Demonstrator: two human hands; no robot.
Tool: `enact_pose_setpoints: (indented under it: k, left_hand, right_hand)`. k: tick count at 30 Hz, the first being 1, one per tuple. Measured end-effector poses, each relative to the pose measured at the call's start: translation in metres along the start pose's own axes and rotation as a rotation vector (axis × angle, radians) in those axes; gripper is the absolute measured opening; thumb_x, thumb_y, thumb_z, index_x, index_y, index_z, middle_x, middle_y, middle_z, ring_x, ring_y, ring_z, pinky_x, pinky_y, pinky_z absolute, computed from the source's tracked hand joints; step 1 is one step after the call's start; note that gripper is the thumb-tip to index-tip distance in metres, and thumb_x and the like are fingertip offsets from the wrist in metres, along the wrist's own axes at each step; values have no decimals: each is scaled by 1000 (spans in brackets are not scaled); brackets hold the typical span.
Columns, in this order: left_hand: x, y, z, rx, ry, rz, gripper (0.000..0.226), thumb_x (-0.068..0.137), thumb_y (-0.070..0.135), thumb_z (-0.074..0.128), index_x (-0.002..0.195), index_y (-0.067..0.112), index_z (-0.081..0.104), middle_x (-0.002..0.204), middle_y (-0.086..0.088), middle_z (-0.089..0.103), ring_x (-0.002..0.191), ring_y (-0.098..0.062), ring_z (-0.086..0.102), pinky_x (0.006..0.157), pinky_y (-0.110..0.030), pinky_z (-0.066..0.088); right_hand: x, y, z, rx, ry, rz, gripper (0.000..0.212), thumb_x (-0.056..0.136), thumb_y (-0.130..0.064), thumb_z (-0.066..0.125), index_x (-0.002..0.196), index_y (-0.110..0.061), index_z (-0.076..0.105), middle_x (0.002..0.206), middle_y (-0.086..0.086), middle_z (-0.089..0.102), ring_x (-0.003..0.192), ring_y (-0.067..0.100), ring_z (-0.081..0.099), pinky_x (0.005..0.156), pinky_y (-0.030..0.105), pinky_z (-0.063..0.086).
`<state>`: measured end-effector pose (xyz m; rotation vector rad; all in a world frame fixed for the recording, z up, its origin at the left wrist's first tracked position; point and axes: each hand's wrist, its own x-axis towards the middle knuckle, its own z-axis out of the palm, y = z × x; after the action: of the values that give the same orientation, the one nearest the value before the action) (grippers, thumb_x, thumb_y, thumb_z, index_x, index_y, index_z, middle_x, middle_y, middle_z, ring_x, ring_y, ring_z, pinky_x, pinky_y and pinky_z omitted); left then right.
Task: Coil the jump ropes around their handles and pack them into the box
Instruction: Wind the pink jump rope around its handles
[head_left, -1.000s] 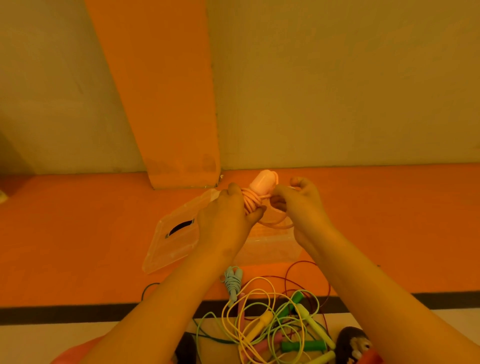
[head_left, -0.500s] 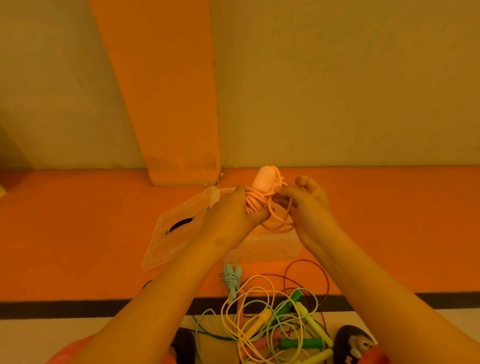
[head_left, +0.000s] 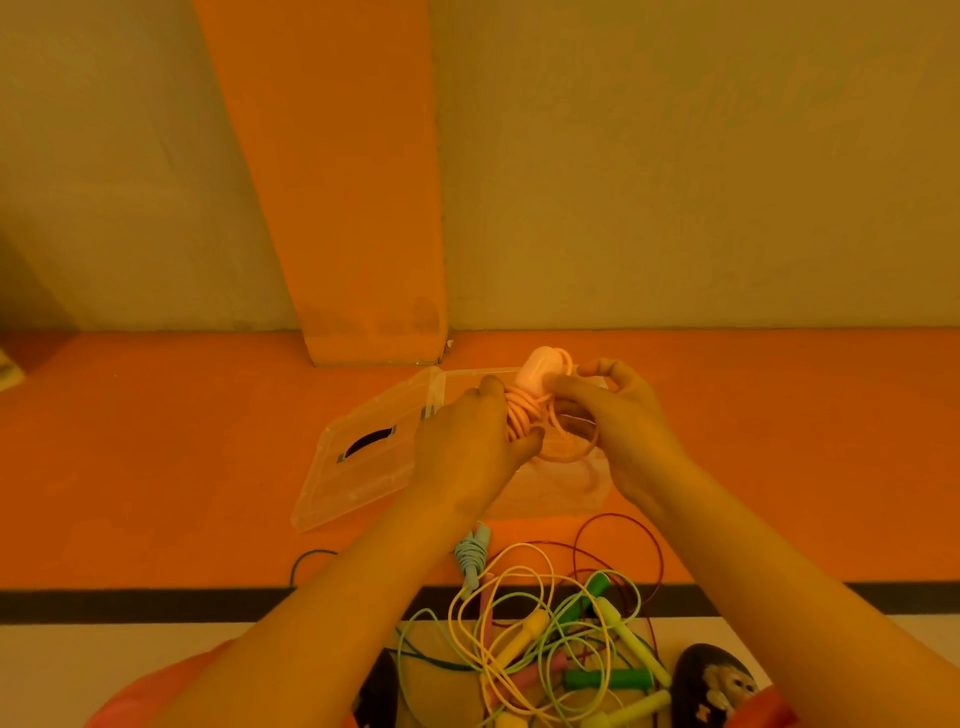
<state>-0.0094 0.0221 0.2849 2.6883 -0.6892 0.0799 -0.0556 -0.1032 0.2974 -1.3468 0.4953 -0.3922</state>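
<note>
Above the clear box (head_left: 563, 500), the left hand (head_left: 467, 441) grips the nearly wound pink jump rope (head_left: 527, 413), the right hand (head_left: 621, 423) pinches its last loop, and at 6 o'clock a blue rope (head_left: 471, 553) lies coiled beside an untouched tangle of ropes (head_left: 545, 639).

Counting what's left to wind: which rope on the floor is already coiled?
The pale blue rope: its cord is wound round its handles; the yellow cord and the green cord sprawl loose.

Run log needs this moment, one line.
pink jump rope part-coiled | left hand grips it | right hand pinches loop | box open
</note>
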Motion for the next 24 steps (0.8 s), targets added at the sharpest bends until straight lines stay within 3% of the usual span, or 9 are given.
enact_pose_setpoints:
  k: [3, 6, 10, 16, 21, 24]
  left_hand:
    - [0, 4, -5, 92, 71, -4, 57, 90, 54, 54, 129, 17, 39, 123, -6, 57, 108, -25, 59, 78, -35, 48]
    - [-1, 8, -7, 153, 116, 5, 60, 91, 54, 51, 135, 17, 35, 129, -6, 53, 114, -24, 56, 75, -31, 42]
    - [0, 13, -4, 203, 181, 31, 62, 91, 56, 49, 137, 17, 31, 131, -5, 49, 116, -23, 54, 77, -31, 46]
    - [0, 21, -6, 175, 216, 47, 64, 91, 52, 53, 139, 16, 29, 133, -6, 45, 120, -23, 50, 81, -33, 47]
    - [1, 20, -10, 128, 197, 34, 64, 89, 55, 54, 135, 17, 32, 128, -4, 49, 116, -23, 53, 78, -35, 47]
    - [1, 18, -11, 95, 193, 27, 63, 88, 58, 53, 133, 17, 35, 124, -5, 52, 112, -24, 55, 77, -36, 46]
  right_hand:
    - [0, -4, -1, -41, 1, -32, 28, 80, -5, 71, 93, -19, 51, 90, 12, 68, 76, 21, 67, 67, 30, 53]
    - [1, -7, -1, -49, 16, -52, 28, 78, -2, 68, 92, -19, 50, 83, 8, 65, 74, 19, 63, 66, 29, 50]
    - [0, -4, 2, -75, 84, -119, 31, 81, -3, 66, 105, -14, 50, 82, 0, 58, 68, 10, 55, 62, 23, 44]
    - [-2, -8, 3, -41, 90, -290, 34, 84, 9, 54, 85, -23, 41, 71, -5, 52, 55, -2, 50, 48, 11, 40]
    - [-5, -12, 3, -57, 69, -303, 36, 82, 13, 49, 80, -20, 38, 68, -4, 43, 47, -5, 42, 46, 12, 37]
    - [-3, -11, 1, -101, 84, -285, 36, 83, 7, 56, 78, -20, 32, 71, -2, 35, 59, 6, 37, 55, 22, 37]
